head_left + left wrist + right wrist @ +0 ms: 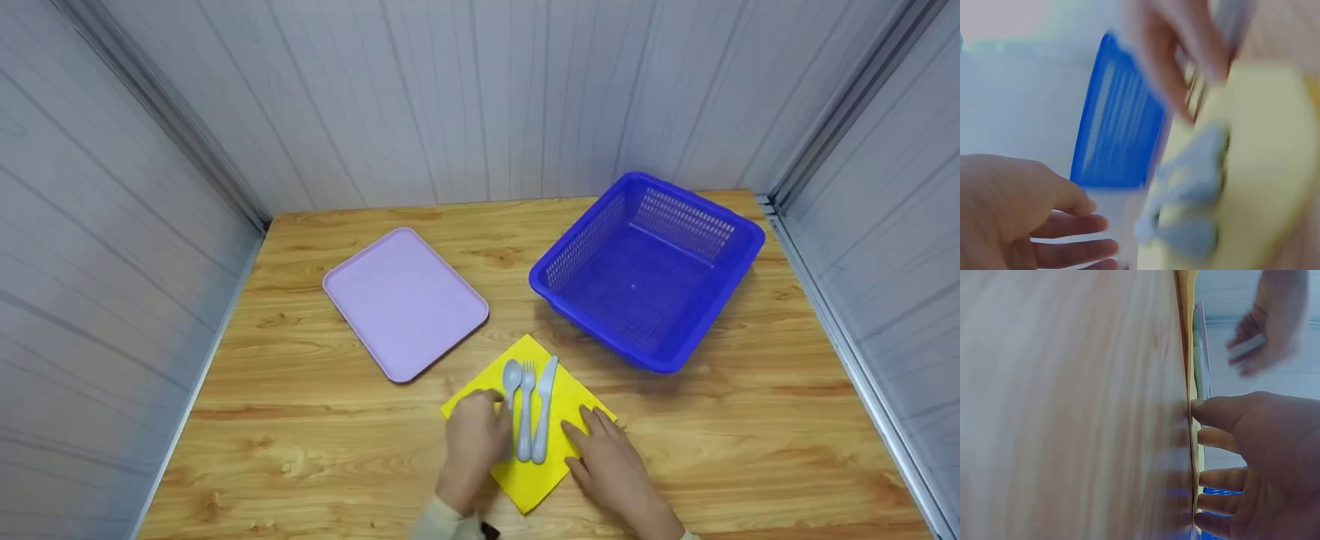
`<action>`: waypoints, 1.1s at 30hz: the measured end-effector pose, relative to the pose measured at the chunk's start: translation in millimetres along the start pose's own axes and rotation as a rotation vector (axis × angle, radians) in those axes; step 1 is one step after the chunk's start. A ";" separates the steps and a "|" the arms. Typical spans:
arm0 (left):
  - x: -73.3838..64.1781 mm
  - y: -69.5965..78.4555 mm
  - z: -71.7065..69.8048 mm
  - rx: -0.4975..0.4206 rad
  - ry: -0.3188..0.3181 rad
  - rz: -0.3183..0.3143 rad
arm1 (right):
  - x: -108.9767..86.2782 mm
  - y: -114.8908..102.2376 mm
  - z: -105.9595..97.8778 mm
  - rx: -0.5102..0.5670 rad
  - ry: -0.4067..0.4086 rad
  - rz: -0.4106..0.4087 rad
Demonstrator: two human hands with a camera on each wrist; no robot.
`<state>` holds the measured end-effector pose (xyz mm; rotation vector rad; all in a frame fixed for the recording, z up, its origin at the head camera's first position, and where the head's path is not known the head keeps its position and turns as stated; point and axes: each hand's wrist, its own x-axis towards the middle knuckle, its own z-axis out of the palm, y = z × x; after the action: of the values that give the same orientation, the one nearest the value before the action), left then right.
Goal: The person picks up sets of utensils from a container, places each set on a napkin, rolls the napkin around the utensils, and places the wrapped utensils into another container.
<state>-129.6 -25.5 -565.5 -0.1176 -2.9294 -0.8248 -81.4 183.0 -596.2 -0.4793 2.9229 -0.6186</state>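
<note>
A yellow napkin (pixel 570 405) lies as a diamond on the table in the head view, with a grey spoon (pixel 512 375), fork (pixel 526 405) and knife (pixel 545 405) side by side on it. My left hand (pixel 476 431) is over the napkin's left part, covering some of the spoon's handle; in the left wrist view its thumb and fingers are apart, beside the blurred cutlery (pixel 1190 191). My right hand (pixel 611 457) rests with spread fingers on the napkin's right edge. In the right wrist view, those fingertips (pixel 1207 478) touch the napkin's edge.
A lilac tray (pixel 405 307) lies on the wooden table (pixel 300 427), back left of the napkin. Back right stands a blue plastic basket (pixel 637 285) with perforated sides. Pale panel walls (pixel 450 105) enclose the table at the back and both sides.
</note>
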 end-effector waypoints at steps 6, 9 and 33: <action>-20.3 -38.0 -8.8 -0.019 -0.222 0.071 | -7.8 -6.4 -3.8 0.019 -0.031 -0.105; -31.3 -42.9 -4.8 -0.042 -0.286 0.164 | -11.6 -9.9 -1.0 0.038 -0.035 -0.206; -45.5 -45.7 -0.1 -0.113 -0.222 0.151 | 9.7 -33.3 29.7 0.216 0.327 -0.050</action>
<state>-89.0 -66.6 -594.2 -0.4615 -3.0248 -1.0115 -75.9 139.8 -610.0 -0.4644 3.0947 -1.1020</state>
